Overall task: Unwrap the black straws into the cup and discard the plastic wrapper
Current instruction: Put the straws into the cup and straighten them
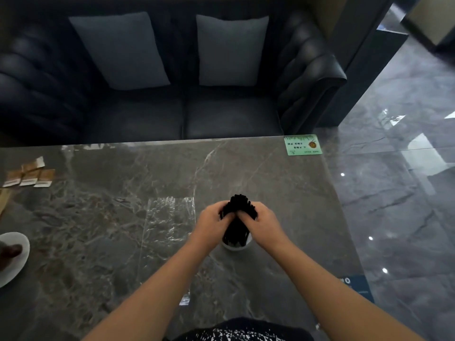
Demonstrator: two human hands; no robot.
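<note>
A thick bundle of black straws (237, 226) stands upright in a white cup (236, 246) on the grey marble table (283, 193). My left hand (213, 223) grips the bundle from the left and my right hand (262, 223) grips it from the right, both around its middle. The straw tops fan out above my fingers. The cup is mostly hidden by the straws and my hands. A clear plastic wrapper (167, 232) lies flat on the table just left of my left hand.
Several brown sachets (29, 174) lie at the table's far left. A white plate (14, 257) with something dark sits at the left edge. A green card (302, 145) marks the far right corner. A dark sofa with two cushions stands behind the table.
</note>
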